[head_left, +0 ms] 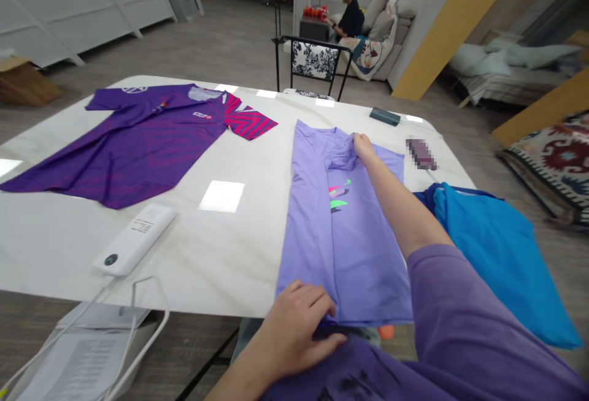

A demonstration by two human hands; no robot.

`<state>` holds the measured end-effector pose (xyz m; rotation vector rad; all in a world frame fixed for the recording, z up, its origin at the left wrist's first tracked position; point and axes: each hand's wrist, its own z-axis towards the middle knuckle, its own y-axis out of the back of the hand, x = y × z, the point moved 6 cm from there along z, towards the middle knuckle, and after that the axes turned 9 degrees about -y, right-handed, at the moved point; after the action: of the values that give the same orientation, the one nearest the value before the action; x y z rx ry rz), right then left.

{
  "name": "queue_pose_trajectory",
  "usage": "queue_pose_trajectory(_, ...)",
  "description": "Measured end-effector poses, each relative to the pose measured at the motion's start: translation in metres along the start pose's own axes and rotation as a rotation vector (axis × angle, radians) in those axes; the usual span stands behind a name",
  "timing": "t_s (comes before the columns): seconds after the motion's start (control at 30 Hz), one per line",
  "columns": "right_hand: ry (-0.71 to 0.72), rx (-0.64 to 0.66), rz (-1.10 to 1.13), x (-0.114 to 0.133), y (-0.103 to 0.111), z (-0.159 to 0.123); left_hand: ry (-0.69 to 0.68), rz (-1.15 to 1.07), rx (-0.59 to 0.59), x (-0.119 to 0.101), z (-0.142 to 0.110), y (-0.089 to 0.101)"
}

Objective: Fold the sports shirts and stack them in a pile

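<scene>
**A lilac shirt (365,266) lies partly folded on a white table (253,254)**

At the left edge of the table, a purple jersey (138,149) is spread flat, its pink-striped sleeve (251,123) pointing toward the middle. Below it, near the near left corner, there is a white device (138,235) with a round dark button; its cable (131,327) goes down over the near edge.

Farther right, the left hand (297,318) rests at the near edge, on the hem of the lilac shirt. Its fingers are bent over the fabric and the thumb stands apart — I cannot tell if it grips. The shirt reaches from this edge toward the far one, and its left side is folded inward, over part of the coloured print (338,198). Behind the far edge stands a chair (315,61), and beyond it a person (352,18) is sitting.

The right hand (363,146) grasps the shirt near the collar — the cloth is bunched there. Near the far right corner lie a dark case (384,117) and a blurred flat object (421,154). Along the right edge, toward the near corner, lies a blue garment (492,241).
</scene>
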<state>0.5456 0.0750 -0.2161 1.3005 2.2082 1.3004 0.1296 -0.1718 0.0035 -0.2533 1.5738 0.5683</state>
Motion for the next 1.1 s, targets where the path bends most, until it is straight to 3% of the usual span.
queue_pose_trajectory(0.1,-0.126,-0.066,0.013,-0.035,0.007,0.011,0.034,-0.002,-0.069,0.010,0.004,0.007)
queue_pose_trajectory(0.2,-0.189,-0.013,-0.054,-0.045,0.001,0.023,0.084,0.164,-0.114,0.029,0.004,0.016)
queue_pose_trajectory(0.3,-0.163,0.074,-0.141,-0.040,-0.006,0.030,0.122,0.326,-0.021,0.046,-0.001,0.014)
queue_pose_trajectory(0.43,-0.079,0.081,-0.204,-0.035,0.006,0.032,0.136,0.417,0.096,0.053,-0.012,0.002)
queue_pose_trajectory(0.53,-0.032,0.030,-0.377,-0.029,0.016,0.030,0.143,0.444,0.125,0.052,-0.014,-0.003)
queue_pose_trajectory(0.6,0.065,-0.039,-0.424,-0.012,0.013,0.027,0.151,0.459,0.128,0.051,-0.013,-0.004)
queue_pose_trajectory(0.67,0.253,-0.036,-0.362,0.018,-0.008,0.023,0.154,0.469,0.128,0.050,-0.012,-0.004)
queue_pose_trajectory(0.73,0.460,0.087,-0.288,0.052,-0.046,0.018,0.152,0.478,0.127,0.050,-0.010,-0.004)
queue_pose_trajectory(0.8,0.572,0.226,-0.265,0.078,-0.088,0.018,0.147,0.498,0.132,0.050,-0.010,-0.004)
queue_pose_trajectory(0.93,0.496,0.315,-0.279,0.102,-0.147,0.038,0.133,0.559,0.126,0.050,-0.012,-0.004)
queue_pose_trajectory(1.1,0.466,0.256,-0.262,0.111,-0.165,0.060,0.183,0.567,0.087,0.056,-0.014,-0.002)
